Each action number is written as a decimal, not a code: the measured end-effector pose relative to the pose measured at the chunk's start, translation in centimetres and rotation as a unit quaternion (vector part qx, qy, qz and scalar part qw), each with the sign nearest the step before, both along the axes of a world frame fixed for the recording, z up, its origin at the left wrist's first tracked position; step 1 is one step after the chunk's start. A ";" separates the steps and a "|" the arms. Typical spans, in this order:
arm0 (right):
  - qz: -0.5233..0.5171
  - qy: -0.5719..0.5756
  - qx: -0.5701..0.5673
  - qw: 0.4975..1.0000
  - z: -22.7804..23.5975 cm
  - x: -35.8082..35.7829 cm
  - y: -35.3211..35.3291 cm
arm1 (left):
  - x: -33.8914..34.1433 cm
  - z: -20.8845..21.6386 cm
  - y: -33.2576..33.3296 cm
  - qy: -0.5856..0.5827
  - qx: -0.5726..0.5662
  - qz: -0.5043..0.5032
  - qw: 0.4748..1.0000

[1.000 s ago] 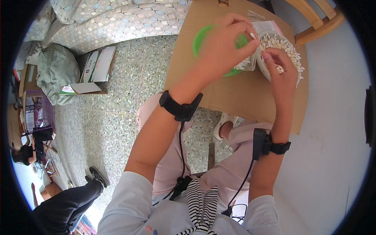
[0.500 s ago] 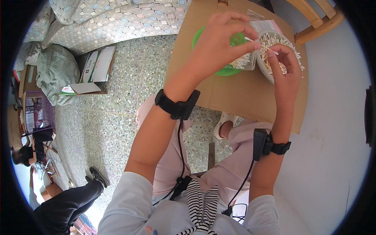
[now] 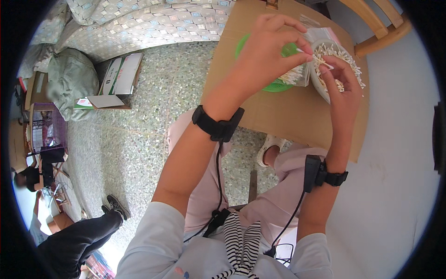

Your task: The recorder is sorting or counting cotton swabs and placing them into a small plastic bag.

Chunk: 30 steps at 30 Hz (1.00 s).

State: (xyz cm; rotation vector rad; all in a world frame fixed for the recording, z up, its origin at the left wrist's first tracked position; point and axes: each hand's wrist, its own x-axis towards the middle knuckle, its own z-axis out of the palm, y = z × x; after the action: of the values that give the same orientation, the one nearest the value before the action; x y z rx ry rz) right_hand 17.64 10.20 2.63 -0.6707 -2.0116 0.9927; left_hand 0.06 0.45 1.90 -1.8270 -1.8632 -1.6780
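Over the cardboard sheet, my left hand point(image 3: 269, 53) pinches a thin cotton swab point(image 3: 300, 50) between thumb and forefinger, its white tip poking out beside the fingers. Close by on the right, the thumb and forefinger of my right hand point(image 3: 344, 80) are closed on the end of a swab point(image 3: 326, 65). Whether both hands hold the same swab cannot be told. Below them stands a white bowl point(image 3: 319, 89) heaped with loose swabs. A green basket point(image 3: 275, 87), partly hidden by my left hand, has swabs point(image 3: 292, 75) beside a clear plastic bag point(image 3: 305, 79).
The cardboard sheet point(image 3: 288, 114) lies under the containers. A wooden chair point(image 3: 383, 41) stands at the far right, by a white wall point(image 3: 395, 139). Left on the speckled floor are an opened carton point(image 3: 123, 74) and a green sack point(image 3: 72, 76). Another person's leg point(image 3: 88, 232) shows lower left.
Both hands have shifted slightly right and down in the picture, along with the whole scene. The fingertips of the two hands have come a little closer together, still pinching.
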 end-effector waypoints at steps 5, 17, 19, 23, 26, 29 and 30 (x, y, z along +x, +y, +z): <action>-0.006 -0.022 -0.043 0.999 -0.3 0.0 0.6 | -0.2 0.7 0.2 0.011 0.012 0.006 1.000; -0.016 0.014 -0.032 0.999 -1.6 -0.3 0.7 | 0.4 -1.5 1.3 0.011 0.036 0.013 0.999; -0.010 0.004 0.025 1.000 -1.1 -0.6 1.1 | 0.2 -1.5 2.0 0.000 0.022 0.012 1.000; -0.003 -0.053 0.012 0.999 -2.0 -1.2 0.9 | -0.2 -1.9 2.0 0.019 0.029 0.006 0.999; -0.003 -0.055 0.033 0.998 -2.7 -1.1 1.4 | 0.5 -2.4 3.3 0.012 0.073 -0.008 0.997; -0.077 -0.038 0.034 0.996 -2.8 0.7 2.7 | 1.8 -3.7 5.7 0.020 0.110 -0.035 0.993; -0.090 -0.043 0.035 0.994 -2.0 1.1 2.9 | 2.1 -3.4 6.1 0.027 0.111 -0.027 0.993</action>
State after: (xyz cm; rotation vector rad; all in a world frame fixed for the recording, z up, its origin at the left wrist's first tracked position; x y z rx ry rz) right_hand 18.77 13.08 0.62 -0.8530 -2.0104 0.7954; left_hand 2.17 6.54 -1.49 -1.8275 -1.5477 -1.7540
